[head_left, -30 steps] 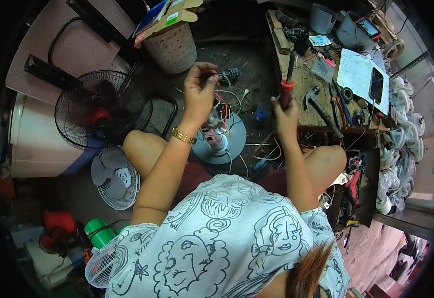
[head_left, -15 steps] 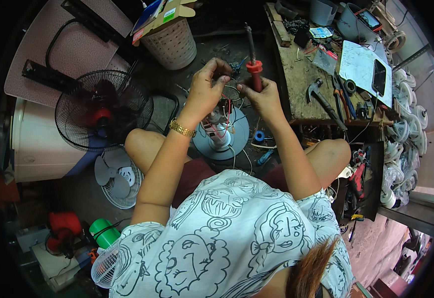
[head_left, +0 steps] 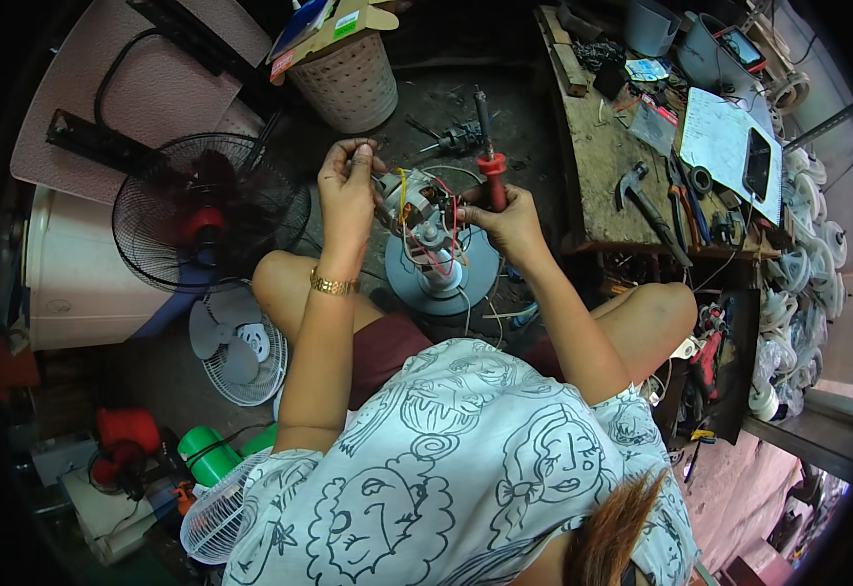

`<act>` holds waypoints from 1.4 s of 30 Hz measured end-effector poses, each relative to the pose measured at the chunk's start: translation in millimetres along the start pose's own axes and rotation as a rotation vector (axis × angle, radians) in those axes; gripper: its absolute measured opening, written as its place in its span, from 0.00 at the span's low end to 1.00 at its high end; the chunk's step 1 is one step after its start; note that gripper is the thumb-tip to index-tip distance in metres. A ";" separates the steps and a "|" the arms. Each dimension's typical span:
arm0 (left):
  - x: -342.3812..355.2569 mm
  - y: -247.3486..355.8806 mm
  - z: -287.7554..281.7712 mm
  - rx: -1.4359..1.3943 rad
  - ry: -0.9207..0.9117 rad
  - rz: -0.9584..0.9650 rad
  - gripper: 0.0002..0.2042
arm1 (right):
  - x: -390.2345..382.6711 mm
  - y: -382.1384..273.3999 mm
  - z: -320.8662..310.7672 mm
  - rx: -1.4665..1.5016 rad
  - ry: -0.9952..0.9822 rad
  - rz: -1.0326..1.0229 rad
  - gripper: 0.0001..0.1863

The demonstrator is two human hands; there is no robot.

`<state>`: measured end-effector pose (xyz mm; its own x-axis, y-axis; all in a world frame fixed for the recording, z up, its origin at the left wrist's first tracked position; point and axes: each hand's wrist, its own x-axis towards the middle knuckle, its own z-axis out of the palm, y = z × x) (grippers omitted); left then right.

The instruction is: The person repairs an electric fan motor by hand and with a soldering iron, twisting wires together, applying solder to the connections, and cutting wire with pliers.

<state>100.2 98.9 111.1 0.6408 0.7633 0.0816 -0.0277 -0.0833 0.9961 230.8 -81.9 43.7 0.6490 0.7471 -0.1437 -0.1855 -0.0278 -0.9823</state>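
Note:
A fan motor [head_left: 409, 202] with yellow, red and white wires tops a stand with a round grey base [head_left: 400, 283] between my knees. In my right hand [head_left: 507, 223] is a soldering iron [head_left: 491, 168] with a red handle, its dark tip pointing up. The thumb and fingers of that hand are close against the wires on the motor's right side. On the motor's other side, my left hand [head_left: 346, 195] is raised with thumb and fingers pressed together. Whatever it pinches, if anything, is too small to make out.
On the right, a wooden workbench [head_left: 607, 210] carries a hammer [head_left: 646, 210], pliers [head_left: 678, 200] and a phone [head_left: 756, 164]. A black fan cage [head_left: 158, 230] stands at left, above grey fan blades [head_left: 226, 337]. A woven basket [head_left: 348, 88] is at the back.
My left hand has moved left and slightly down, away from my right hand. The soldering iron and right hand have dropped a little. More of the motor shows between the hands.

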 end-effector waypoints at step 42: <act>-59.3 8.6 47.9 0.397 -0.076 0.216 0.04 | -15.9 -22.0 -18.8 0.005 0.260 -0.125 0.15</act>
<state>98.7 22.3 113.2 0.7076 0.6535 0.2686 0.1200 -0.4858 0.8658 238.4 -105.7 65.3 0.8346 0.5488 -0.0479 -0.0948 0.0575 -0.9938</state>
